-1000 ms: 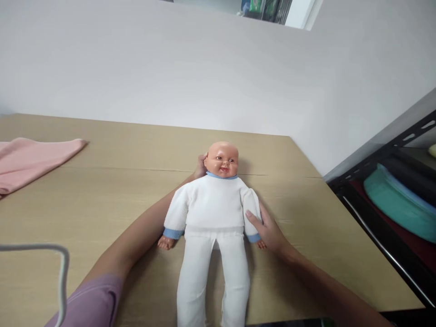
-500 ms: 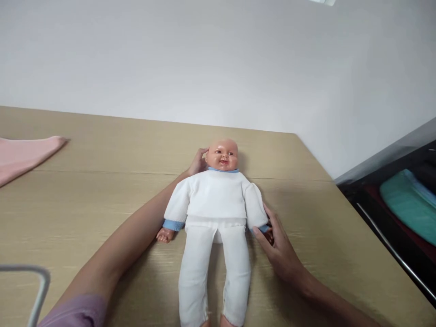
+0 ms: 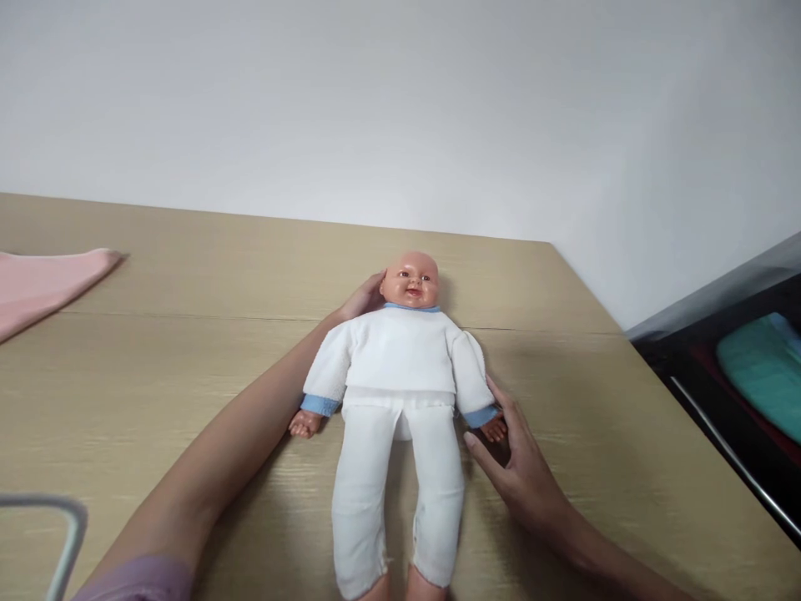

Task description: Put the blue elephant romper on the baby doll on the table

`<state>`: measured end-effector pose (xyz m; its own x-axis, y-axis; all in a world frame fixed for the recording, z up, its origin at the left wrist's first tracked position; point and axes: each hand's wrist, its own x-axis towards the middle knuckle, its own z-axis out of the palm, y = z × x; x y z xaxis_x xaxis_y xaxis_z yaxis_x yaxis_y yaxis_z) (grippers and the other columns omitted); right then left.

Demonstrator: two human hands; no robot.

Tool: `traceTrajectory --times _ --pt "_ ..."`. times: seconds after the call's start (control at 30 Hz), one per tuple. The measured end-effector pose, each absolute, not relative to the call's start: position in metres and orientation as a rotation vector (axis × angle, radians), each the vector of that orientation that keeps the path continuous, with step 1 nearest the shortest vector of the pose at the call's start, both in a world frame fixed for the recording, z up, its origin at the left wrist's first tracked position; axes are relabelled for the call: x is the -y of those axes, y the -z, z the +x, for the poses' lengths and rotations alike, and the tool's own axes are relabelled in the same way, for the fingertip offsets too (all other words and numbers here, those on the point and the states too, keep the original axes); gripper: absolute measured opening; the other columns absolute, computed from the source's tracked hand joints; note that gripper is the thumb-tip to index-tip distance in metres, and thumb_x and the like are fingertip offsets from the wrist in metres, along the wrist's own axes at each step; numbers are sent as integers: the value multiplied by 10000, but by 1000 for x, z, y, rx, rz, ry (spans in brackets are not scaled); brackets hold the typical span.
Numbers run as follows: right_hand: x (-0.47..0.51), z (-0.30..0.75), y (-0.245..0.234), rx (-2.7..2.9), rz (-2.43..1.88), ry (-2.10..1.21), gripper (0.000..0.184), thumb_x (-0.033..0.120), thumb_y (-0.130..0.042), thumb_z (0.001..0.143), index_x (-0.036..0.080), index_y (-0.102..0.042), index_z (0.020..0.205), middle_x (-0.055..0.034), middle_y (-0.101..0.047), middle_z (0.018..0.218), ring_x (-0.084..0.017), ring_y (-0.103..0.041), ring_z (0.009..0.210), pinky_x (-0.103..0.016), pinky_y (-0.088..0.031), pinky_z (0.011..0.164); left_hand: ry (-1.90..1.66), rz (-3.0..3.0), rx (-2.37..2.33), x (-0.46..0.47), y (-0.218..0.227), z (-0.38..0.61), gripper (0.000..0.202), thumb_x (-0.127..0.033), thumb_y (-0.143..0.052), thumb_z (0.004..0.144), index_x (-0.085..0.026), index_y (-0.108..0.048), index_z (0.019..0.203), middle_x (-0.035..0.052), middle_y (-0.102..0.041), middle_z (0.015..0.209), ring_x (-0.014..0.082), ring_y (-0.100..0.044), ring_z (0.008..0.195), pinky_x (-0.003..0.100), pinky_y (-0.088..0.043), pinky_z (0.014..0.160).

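Observation:
A baby doll (image 3: 400, 355) in a white top and white trousers with blue cuffs and collar lies face up on the wooden table, its feet cut off by the lower edge. My left hand (image 3: 365, 296) cups the side of its head; most of its fingers are hidden behind the head and shoulder. On the other side, my right hand (image 3: 522, 467) is open around the doll's small hand. Its thumb is spread away from the fingers, which lie along the outside of the sleeve cuff.
Pink cloth (image 3: 50, 284) lies at the table's left. A grey bent metal bar (image 3: 72, 534) shows at the lower left corner. Past the right edge of the table (image 3: 206, 259) there is a dark case or bag with a teal item (image 3: 760, 376). A white wall stands behind.
My right thumb has come off the doll's cuff, and the doll's hand now shows between thumb and fingers. My left hand stays at the head. The view has shifted slightly.

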<state>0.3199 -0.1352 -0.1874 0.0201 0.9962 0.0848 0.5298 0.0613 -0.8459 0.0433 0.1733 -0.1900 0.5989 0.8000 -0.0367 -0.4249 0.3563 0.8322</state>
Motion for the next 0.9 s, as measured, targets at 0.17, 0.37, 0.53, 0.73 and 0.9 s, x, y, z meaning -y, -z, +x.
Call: traceTrajectory --times 0.17,0.37,0.53,0.73,0.9 --pt "135 320 186 1603 -1566 -793 756 493 -681 1073 352 -352 1739 -118 -455 1770 -348 -449 1658 -607 -387 1380 -813 846 -500 -176 200 41 647 -673 -668 1018 -141 -806 1361 156 -797 1439 443 -620 1532 562 -444 1364" --pt "133 322 185 1628 -1558 -805 754 493 -683 1071 340 -362 1736 -125 -464 1755 -350 -448 1652 -614 -377 1380 -830 836 -506 -178 199 39 619 -652 -681 1018 -148 -818 1350 152 -809 1415 442 -628 1524 582 -409 1382" --pt "132 323 182 1646 -1548 -800 746 480 -678 1077 327 -362 1736 -130 -466 1745 -343 -465 1636 -602 -386 1377 -849 850 -434 -173 192 40 615 -595 -695 1032 -121 -783 1413 180 -795 1433 441 -653 1495 596 -361 1401" --pt "131 324 186 1642 -1536 -754 685 431 -647 1094 331 -387 1720 -122 -490 1725 -323 -500 1612 -560 -401 1377 -839 841 -436 -169 190 39 636 -611 -709 1041 -121 -768 1441 191 -789 1442 427 -656 1498 568 -377 1399" --pt "130 324 187 1626 -1527 -737 660 429 -652 1090 330 -419 1700 -122 -518 1685 -321 -537 1570 -551 -426 1359 -788 833 -470 -174 193 35 677 -651 -685 1038 -117 -770 1445 192 -804 1410 441 -671 1477 584 -362 1404"
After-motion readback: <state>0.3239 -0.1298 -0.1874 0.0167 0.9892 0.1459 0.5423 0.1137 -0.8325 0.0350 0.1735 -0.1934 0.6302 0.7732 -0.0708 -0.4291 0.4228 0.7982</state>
